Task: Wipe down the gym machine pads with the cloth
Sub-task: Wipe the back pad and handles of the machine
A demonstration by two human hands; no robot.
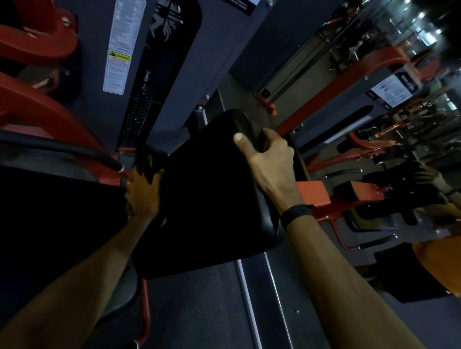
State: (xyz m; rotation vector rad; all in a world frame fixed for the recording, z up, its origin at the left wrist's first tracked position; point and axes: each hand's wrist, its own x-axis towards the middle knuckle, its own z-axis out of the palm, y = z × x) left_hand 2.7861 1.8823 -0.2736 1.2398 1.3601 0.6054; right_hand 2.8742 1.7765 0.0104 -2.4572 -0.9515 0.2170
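Note:
A black padded seat (206, 197) of the gym machine fills the middle of the head view. My right hand (268, 160) grips its far right edge, thumb on top and fingers curled round the rim. My left hand (142, 193) is at the pad's left side and holds a dark cloth (150, 161) against that edge. The cloth is hard to make out in the dim light. A second black pad (46, 203) lies to the left of my left hand.
The grey weight-stack housing (204, 51) with a white warning label (123, 41) stands behind the pad. Red frame arms (34, 100) and a black handle bar (53, 147) are at the left. A wall mirror (402, 131) at the right reflects the machine.

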